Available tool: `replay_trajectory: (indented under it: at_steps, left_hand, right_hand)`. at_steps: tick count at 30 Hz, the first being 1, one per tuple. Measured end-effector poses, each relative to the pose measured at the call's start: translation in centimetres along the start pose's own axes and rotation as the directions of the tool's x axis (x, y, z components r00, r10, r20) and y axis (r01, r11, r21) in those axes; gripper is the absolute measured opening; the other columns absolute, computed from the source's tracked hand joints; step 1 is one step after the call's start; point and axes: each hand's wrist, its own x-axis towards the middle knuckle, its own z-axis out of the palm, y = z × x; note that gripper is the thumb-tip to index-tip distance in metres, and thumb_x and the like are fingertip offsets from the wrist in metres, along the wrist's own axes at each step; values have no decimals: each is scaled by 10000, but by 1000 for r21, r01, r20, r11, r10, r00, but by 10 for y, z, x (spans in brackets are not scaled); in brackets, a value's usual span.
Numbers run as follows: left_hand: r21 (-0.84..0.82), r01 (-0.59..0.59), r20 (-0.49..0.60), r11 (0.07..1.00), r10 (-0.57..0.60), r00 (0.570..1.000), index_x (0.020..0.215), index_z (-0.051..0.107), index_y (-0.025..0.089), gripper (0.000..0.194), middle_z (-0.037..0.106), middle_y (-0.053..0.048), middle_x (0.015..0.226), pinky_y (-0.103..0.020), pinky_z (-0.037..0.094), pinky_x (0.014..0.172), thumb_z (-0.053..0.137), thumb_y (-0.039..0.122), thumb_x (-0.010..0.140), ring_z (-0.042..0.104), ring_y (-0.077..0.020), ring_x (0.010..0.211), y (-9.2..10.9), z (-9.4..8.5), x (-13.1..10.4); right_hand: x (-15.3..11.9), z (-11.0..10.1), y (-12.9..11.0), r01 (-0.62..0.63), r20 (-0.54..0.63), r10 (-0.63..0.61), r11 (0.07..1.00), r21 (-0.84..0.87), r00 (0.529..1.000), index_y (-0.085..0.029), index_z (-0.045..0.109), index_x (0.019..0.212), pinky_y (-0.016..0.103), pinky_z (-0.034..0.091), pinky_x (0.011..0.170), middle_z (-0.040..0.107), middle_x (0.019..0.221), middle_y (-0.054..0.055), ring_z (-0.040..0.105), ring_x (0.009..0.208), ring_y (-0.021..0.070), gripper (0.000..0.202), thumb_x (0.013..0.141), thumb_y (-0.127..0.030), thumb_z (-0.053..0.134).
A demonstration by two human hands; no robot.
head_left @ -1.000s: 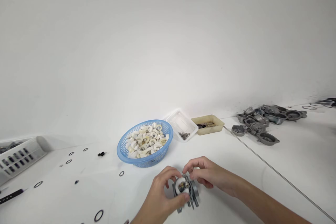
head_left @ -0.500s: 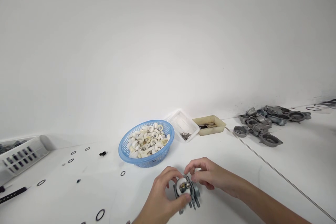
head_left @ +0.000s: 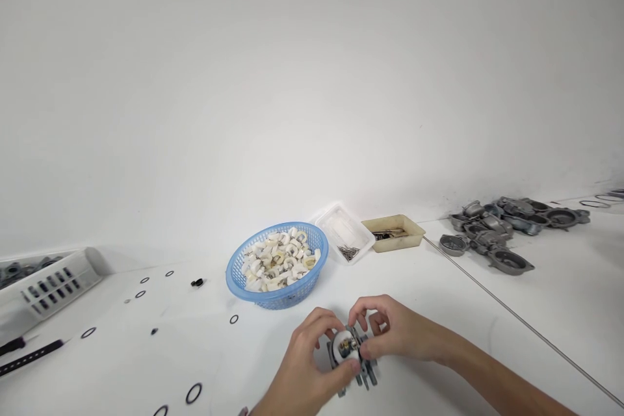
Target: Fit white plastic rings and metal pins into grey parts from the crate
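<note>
Low in the middle of the head view is a grey metal carburetor [head_left: 369, 372] with a white plastic float [head_left: 340, 352] and small brass parts showing in its open face. My left hand [head_left: 312, 357] grips it from the left, thumb on the near side and fingers over the far side. My right hand [head_left: 390, 331] is at its right edge, with thumb and index finger closed on the carburetor beside the float. Whether a small part sits between those fingertips is hidden.
A blue basket [head_left: 234, 279] heaped with white floats stands behind my hands. Beside it are a white tray [head_left: 344, 224] of small pins and a yellowish tray [head_left: 400, 244]. Grey metal bowls [head_left: 509, 260] lie right, past a thin rod [head_left: 517, 317]. Black rings [head_left: 194, 393] and a white crate [head_left: 58, 286] are left.
My right thumb has moved in against the carburetor near the float, and its fingers have curled more. My left hand keeps its grip. The whole view has shifted slightly.
</note>
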Motion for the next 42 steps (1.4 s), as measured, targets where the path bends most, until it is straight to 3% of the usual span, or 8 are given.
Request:
replay_trajectory:
  at_steps: [12, 24, 28, 31, 34, 39, 42]
  left_hand:
    - [-9, 0, -6, 1000, -1, 1000, 1003, 680, 235, 220, 653, -25, 1043, -295, 431, 784, 768, 238, 801, 603, -215, 931, 0, 0, -2]
    - [3, 5, 1, 1000, -5, 1000, 989, 681, 237, 199, 661, -32, 1046, -298, 436, 771, 764, 251, 809, 609, -221, 927, -1, -1, -1]
    - [4, 34, 6, 999, -34, 999, 1075, 649, 250, 304, 662, -36, 1085, -316, 458, 820, 775, 287, 801, 616, -242, 966, -3, -1, -4]
    - [-63, 98, -69, 993, -103, 992, 1243, 539, 263, 382, 635, -69, 1210, -357, 474, 882, 646, 472, 941, 617, -253, 1021, -6, -6, -9]
    - [-151, 89, -160, 985, -113, 981, 1236, 499, 260, 358, 607, -90, 1276, -394, 472, 930, 389, 555, 1063, 627, -245, 1030, -9, -13, -10]
    - [-165, 30, -259, 986, -73, 963, 1199, 498, 248, 406, 646, -87, 1187, -397, 503, 861, 386, 606, 1042, 657, -247, 922, -16, -19, -3]
    - [-133, 33, -407, 991, -85, 909, 1169, 501, 256, 451, 668, -68, 1137, -380, 523, 791, 404, 663, 1002, 661, -244, 844, -21, -18, 3]
  right_hand:
    - [0, 2, -3, 10, -34, -13, 997, -74, 999, -222, 728, 969, 247, 336, 597, 488, 790, -53, 410, 653, 108, 288, 718, -291, 851]
    - [-1, 2, -3, 28, -43, -33, 991, -129, 999, -237, 741, 923, 266, 366, 626, 506, 844, -38, 414, 672, 118, 242, 727, -330, 848]
    - [-4, 0, -5, 43, -34, -49, 986, -161, 998, -285, 744, 1061, 285, 414, 689, 534, 989, -13, 461, 758, 145, 378, 697, -284, 847]
    - [-8, 2, -7, 108, -11, -113, 968, -224, 994, -345, 667, 1288, 352, 457, 892, 546, 1240, 24, 533, 1018, 228, 687, 640, -216, 857]
    - [-8, 10, -4, 204, 28, -203, 952, -228, 979, -317, 608, 1393, 423, 391, 1093, 532, 1403, 58, 503, 1260, 306, 843, 606, -240, 903]
    - [1, 27, 11, 337, -18, -357, 897, -288, 934, -272, 615, 1409, 391, 473, 1032, 662, 1289, 78, 627, 1158, 304, 878, 576, -198, 882]
    - [9, 28, 18, 370, -28, -407, 855, -364, 913, -305, 622, 1416, 389, 487, 1020, 712, 1247, 65, 668, 1108, 308, 940, 519, -246, 899]
